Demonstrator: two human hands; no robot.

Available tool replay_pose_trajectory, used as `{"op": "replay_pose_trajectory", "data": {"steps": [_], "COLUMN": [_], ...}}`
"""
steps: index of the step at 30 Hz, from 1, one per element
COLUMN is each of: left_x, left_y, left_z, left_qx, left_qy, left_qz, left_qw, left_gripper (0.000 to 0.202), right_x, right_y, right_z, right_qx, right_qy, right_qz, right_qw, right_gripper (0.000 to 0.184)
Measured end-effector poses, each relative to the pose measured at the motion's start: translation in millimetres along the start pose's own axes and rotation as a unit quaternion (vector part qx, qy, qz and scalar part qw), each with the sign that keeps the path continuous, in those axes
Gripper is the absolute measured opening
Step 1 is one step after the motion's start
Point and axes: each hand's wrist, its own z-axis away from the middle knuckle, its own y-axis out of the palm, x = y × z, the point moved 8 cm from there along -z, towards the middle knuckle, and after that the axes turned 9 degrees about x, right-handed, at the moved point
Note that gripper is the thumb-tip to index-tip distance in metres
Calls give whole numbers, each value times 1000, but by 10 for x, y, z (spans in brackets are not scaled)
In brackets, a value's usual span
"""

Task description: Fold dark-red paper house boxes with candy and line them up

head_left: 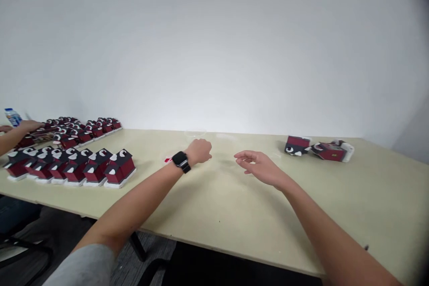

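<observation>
My left hand, with a black watch on its wrist, hovers over the middle of the table. Its fingers curl downward, and the back of the hand hides whatever may be in them. Just left of that wrist lies a small red-and-white piece, partly covered. My right hand is open above the table, with fingers stretched toward the left hand and nothing in them. To its right, two dark-red model houses with black roofs and white snow trim lie tipped over: one house and another house.
Several similar model houses stand upright in rows at left, the nearest house among them. Another person's hand reaches over them near a bottle. Faint clear plastic lies by the wall. The table's front edge runs below my arms.
</observation>
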Motion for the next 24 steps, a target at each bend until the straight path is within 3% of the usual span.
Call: {"op": "replay_pose_trajectory", "data": {"steps": [3,7,15,20,22,24], "left_x": [-101,-53,18,-42,-55,-3], "left_y": [268,501,652,627,504,262], "left_z": [-290,-367,-371,-327,-272,-141], "left_qx": [43,47,31,-6,-31,-73], "left_qy": [-22,-35,-38,-26,-15,-6], "left_qz": [-14,-20,12,53,67,79], "left_qw": [999,998,999,998,997,994], "left_gripper": [19,23,24,24,22,22], "right_x": [32,71,-47,-157,-194,-234], "right_y": [-12,-24,-4,-28,-42,-55], "right_z": [8,26,-37,-98,-112,-123], "right_qx": [-6,-11,-10,-27,-30,-31], "right_qy": [-9,-13,-11,-17,-22,-25], "right_qz": [15,25,23,16,19,22], "right_qw": [1000,1000,1000,999,999,999], "right_gripper": [36,38,47,45,45,47]}}
